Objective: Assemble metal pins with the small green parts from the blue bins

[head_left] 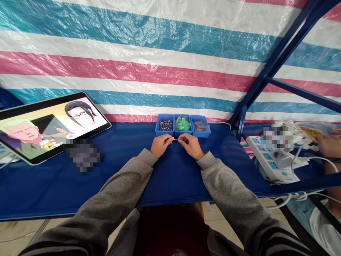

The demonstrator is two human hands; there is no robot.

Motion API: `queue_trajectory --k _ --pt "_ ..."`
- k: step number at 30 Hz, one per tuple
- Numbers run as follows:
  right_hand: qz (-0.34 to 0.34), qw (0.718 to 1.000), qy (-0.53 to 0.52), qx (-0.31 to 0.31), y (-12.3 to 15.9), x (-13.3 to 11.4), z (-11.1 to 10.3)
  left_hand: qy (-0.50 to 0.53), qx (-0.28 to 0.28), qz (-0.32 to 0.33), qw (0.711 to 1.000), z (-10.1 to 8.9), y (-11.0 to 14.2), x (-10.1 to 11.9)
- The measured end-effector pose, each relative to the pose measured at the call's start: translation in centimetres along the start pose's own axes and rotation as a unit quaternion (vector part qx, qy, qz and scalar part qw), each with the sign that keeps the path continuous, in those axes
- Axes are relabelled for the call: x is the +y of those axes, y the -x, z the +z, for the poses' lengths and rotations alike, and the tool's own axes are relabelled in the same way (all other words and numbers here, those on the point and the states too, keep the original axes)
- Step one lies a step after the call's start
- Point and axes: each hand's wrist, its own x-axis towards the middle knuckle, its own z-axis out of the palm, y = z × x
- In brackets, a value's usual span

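Note:
My left hand (pixel 161 145) and my right hand (pixel 190 145) meet just in front of the bins, fingertips pinched close together. Between them runs a small thin pale piece (pixel 175 139), too small to name, with both hands gripping its ends. Behind my left hand, a blue bin (pixel 160 134) contains dark metal screws or pins (pixel 166 125). The middle bin (pixel 182 133) is filled with green plastic pieces (pixel 183 123). To its right, another bin (pixel 201 134) has a clear plastic bag (pixel 199 125) in it, its contents unclear.
A tablet (pixel 103 125) playing a cartoon leans at the left, beside a blurred dark item (pixel 84 155). On the right, past a blue metal frame (pixel 241 113), lie a white power strip (pixel 269 161), cables and another person's hand (pixel 329 145). Striped sheeting (pixel 170 78) backs the blue table (pixel 176 177).

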Motion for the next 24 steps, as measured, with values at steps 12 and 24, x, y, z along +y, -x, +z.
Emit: queue_trajectory --k 12,24 --pt "-0.009 0.999 0.035 -0.007 0.03 -0.16 -0.23 0.018 0.035 0.01 0.999 -0.07 0.11 0.42" --pt "0.008 1.0 -0.001 -0.001 0.06 -0.03 -0.06 -0.007 0.027 0.016 0.999 -0.04 0.0 0.31"
